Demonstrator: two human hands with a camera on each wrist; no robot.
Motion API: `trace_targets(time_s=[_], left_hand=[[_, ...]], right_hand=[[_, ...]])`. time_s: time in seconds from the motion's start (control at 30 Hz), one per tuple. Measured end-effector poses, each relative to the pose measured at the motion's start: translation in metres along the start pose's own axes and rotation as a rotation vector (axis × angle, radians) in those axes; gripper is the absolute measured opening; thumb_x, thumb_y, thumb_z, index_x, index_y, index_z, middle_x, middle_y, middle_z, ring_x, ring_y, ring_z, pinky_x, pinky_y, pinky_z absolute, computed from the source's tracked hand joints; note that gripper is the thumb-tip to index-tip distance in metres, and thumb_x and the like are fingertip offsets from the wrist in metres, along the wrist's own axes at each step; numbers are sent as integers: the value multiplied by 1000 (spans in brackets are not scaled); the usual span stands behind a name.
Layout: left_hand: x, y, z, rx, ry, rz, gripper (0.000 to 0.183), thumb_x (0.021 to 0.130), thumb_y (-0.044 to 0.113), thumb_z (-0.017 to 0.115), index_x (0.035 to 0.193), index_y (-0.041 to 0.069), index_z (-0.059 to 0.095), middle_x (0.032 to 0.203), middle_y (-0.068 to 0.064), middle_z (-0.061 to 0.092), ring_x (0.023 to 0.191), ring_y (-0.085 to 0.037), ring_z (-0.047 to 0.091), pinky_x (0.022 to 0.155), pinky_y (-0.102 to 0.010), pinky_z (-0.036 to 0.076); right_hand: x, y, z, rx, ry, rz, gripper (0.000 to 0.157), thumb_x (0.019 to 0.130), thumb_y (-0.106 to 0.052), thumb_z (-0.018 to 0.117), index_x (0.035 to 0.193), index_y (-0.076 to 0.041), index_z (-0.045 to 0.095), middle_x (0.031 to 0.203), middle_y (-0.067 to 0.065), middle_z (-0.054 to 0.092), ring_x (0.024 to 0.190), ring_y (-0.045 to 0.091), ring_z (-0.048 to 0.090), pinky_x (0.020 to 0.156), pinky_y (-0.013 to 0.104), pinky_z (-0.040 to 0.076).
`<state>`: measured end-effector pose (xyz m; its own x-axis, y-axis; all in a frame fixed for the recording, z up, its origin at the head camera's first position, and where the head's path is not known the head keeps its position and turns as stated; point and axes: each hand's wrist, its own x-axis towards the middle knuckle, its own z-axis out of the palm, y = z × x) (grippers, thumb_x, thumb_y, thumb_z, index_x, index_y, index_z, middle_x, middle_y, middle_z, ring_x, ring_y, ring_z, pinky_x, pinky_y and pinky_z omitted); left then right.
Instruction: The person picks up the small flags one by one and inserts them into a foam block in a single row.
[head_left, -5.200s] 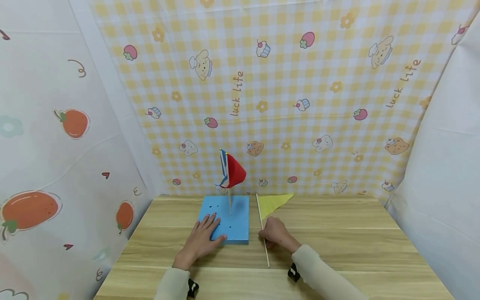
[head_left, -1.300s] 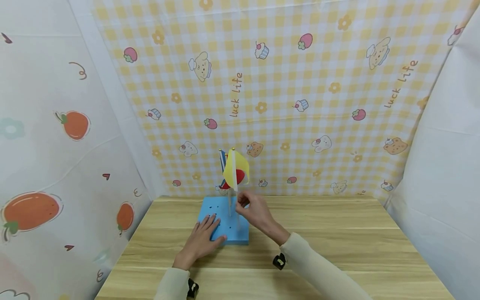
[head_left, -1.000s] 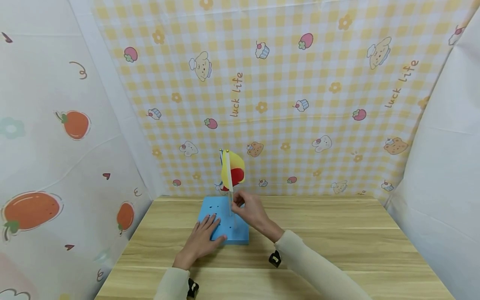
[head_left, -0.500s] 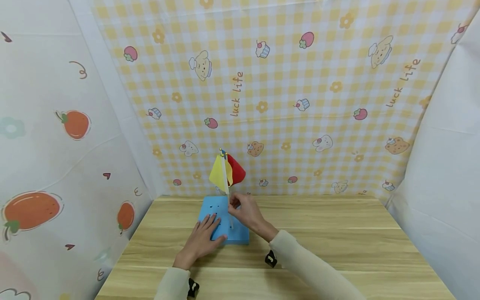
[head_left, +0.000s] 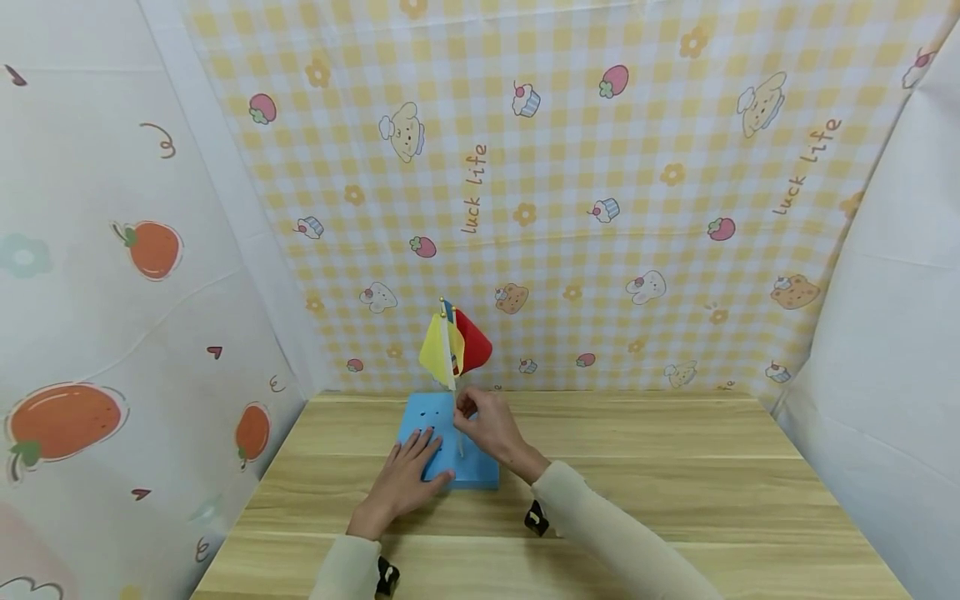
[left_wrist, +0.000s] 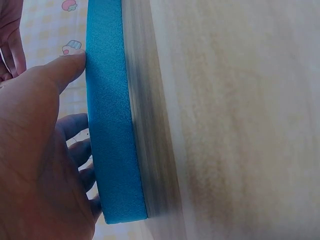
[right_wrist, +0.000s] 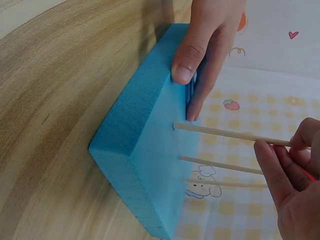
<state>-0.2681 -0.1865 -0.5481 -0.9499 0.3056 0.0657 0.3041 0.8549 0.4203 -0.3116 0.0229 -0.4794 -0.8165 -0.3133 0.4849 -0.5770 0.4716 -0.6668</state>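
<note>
My right hand [head_left: 491, 427] pinches the thin wooden stick of a yellow pennant flag [head_left: 435, 352] between thumb and fingers. The right wrist view shows the lower end of this stick [right_wrist: 220, 131] meeting a hole in a blue foam block [right_wrist: 155, 155]; how deep it sits I cannot tell. My left hand [head_left: 401, 479] lies with fingers spread on the block's top, thumb near its front edge. Behind the yellow flag stand a red flag [head_left: 476, 342] and a partly hidden blue flag [head_left: 449, 310], both upright in the block.
Several small holes mark the block's top, some beside my left fingers. A wood-grain table [head_left: 660, 483] extends around the block. Behind it hangs a yellow checked cloth [head_left: 570, 150], with printed white cloths at both sides. Dark devices [head_left: 536, 518] sit at the wrists.
My right hand has picked the yellow flag up from the table, carried it left over the block and stood its stick at the front hole. The left hand stays put.
</note>
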Motion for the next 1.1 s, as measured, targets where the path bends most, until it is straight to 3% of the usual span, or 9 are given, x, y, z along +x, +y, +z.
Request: trace_targets(time_s=[0.17,0.33,0.57,0.7,0.97,1.1], left_hand=[[0,1,0,-2,3,3,78,103,59,61,162,10,48,175,-13,33,165,-39,22,131,-68,16],[0,2,-1,3,8,5,77,103,58,62,162,10,48,175,-12,33,165,-39,22,131,-68,16],[0,2,-1,0,15,14,78,102,57,63,161,9,48,174,-14,34,164,-41,24,130,-69,18],[-1,1,-1,2,19,19,77,102,56,64,161,8,49,174,-15,35,163,-42,25,129,-70,19],[0,2,0,8,23,19,77,102,56,63,160,7,49,173,-15,35,163,-43,25,129,-70,20],[0,2,-1,7,21,17,77,103,57,63,161,8,49,173,-15,35,163,-42,25,129,-70,19]], right_hand=[[0,2,2,6,2,-1,7,97,-4,73,93,-8,68,90,7,74,82,18,73,81,44,66],[-1,4,4,-22,-7,-23,5,96,-4,73,96,-8,69,91,6,75,83,17,74,79,37,66],[-8,8,8,-13,-36,-14,5,95,-3,73,96,-6,69,90,7,74,83,17,74,81,43,66],[-10,8,9,-19,-24,-17,6,95,-3,73,95,-8,69,89,6,74,81,16,74,80,40,67],[-11,8,9,-29,-30,-8,5,96,-5,74,95,-9,70,89,3,75,81,12,73,75,21,61],[-11,9,9,-38,-35,-12,4,96,-6,75,97,-8,71,90,3,75,81,11,73,74,18,60]])
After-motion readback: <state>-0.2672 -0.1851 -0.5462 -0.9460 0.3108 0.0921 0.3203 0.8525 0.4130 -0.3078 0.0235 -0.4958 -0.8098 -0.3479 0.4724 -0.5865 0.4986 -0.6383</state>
